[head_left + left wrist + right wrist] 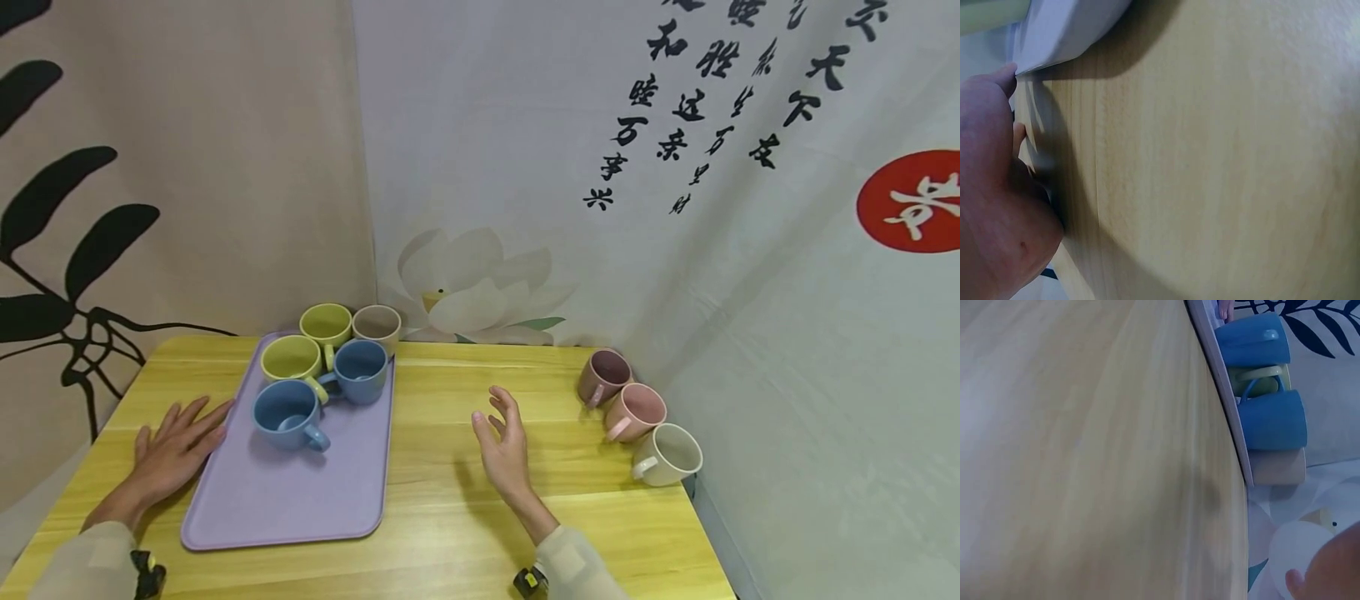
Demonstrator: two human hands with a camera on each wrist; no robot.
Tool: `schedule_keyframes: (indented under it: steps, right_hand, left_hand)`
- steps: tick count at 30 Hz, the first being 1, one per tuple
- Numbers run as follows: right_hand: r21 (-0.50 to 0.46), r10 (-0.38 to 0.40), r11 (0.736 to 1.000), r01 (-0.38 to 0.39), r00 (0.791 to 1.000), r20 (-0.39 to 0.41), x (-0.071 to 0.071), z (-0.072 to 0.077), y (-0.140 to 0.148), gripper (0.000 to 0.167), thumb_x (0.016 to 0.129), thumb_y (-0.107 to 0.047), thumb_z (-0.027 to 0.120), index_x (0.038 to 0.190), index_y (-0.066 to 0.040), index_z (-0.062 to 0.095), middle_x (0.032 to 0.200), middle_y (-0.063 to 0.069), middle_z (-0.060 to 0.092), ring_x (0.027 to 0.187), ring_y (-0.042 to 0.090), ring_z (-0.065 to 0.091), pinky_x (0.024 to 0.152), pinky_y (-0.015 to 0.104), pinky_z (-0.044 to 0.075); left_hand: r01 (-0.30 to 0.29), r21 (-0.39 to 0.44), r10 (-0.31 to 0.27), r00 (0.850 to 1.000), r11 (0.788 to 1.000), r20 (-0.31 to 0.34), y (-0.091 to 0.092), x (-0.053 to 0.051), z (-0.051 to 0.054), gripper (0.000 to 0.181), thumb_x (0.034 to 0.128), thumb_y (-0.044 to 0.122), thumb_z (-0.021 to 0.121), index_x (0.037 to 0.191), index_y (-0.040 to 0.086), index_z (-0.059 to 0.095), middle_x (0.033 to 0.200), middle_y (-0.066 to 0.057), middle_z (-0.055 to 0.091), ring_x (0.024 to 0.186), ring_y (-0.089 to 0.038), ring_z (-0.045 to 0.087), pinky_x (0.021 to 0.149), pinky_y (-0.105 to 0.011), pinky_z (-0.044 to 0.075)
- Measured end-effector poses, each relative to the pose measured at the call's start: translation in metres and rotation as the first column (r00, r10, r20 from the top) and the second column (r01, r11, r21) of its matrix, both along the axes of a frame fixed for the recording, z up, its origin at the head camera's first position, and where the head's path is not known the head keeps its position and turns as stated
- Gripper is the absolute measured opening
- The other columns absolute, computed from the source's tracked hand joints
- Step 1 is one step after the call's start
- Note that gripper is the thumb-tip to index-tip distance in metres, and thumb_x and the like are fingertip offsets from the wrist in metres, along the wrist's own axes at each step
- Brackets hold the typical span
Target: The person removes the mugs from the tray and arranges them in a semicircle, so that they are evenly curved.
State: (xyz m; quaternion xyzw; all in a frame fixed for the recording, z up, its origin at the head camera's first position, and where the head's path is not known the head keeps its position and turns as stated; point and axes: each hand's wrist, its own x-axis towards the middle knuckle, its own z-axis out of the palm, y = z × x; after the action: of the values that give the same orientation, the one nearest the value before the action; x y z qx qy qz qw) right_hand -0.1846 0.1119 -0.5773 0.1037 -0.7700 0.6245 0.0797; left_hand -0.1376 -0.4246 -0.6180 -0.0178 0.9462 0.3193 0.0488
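Note:
My left hand (171, 454) lies at the left edge of the purple tray (322, 508), its fingers spread and touching the rim. On the tray's back part stand two yellow-green cups (288, 358), two blue cups (287, 414) and a beige cup (377, 323). My right hand (504, 450) hovers over the wooden table between the tray and three other cups, holding nothing, its fingers loosely bent. In the left wrist view the left hand (1004, 187) touches the tray's edge (1072, 31). The right wrist view shows part of the right hand (1335, 565) at the lower right.
At the table's right edge a dark mauve cup (604, 378), a pink cup (636, 412) and a white cup (667, 455) stand in a slanting row. Behind the table (450, 517) hangs a printed cloth (480, 167) with a lotus and dark characters.

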Motion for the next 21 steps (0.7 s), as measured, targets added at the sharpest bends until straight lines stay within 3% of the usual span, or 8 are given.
schedule_keyframes:
  steps: [10,21]
  right_hand:
    - [0.047,0.157,0.986,-0.158,0.987,0.022,0.0,0.008,-0.023,0.061,0.115,-0.026,0.067,0.17,-0.017,0.043,0.178,0.01,0.045,0.166,0.04,0.042,0.134,0.065,0.041]
    - [0.036,0.23,0.972,-0.231,0.973,0.025,-0.001,0.016,-0.053,0.06,0.114,-0.026,0.069,0.169,-0.018,0.046,0.177,0.008,0.048,0.164,0.036,0.047,0.132,0.066,0.043]
  left_hand:
    - [0.001,0.002,-0.001,1.0,1.0,0.025,0.001,0.0,0.002,0.07,0.1237,0.051,0.032,0.179,0.011,0.023,0.184,-0.039,-0.002,0.165,-0.071,-0.024,0.12,-0.091,-0.027]
    - [0.013,-0.002,-0.013,1.0,1.0,0.017,0.0,0.0,0.003,0.069,0.124,0.05,0.032,0.179,0.01,0.023,0.184,-0.039,-0.003,0.165,-0.07,-0.024,0.119,-0.092,-0.027]
